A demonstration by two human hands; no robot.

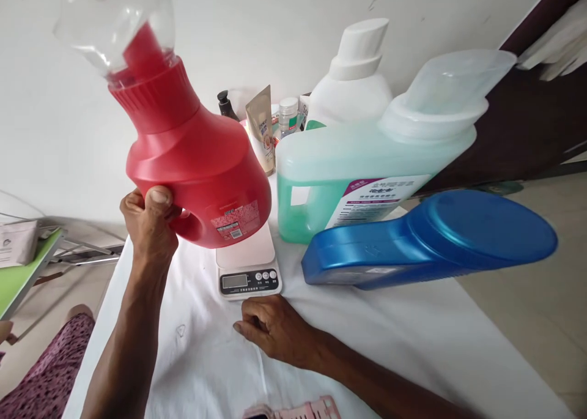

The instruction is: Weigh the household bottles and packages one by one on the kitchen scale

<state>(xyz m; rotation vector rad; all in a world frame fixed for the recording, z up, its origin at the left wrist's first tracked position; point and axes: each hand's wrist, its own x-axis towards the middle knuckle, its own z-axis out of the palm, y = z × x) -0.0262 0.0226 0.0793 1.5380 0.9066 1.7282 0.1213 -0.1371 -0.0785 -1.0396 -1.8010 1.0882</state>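
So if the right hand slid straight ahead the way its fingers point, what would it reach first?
Most likely the kitchen scale. The right hand rests on the white cloth with knuckles aimed toward the scale's display edge, only bare cloth between. Depth is hard to judge, so it may pass just left of it.

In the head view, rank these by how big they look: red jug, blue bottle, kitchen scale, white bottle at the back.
1. red jug, held up near the camera by the left hand, and blue bottle: too alike to rank.
2. white bottle, farther back, partly hidden.
3. kitchen scale.
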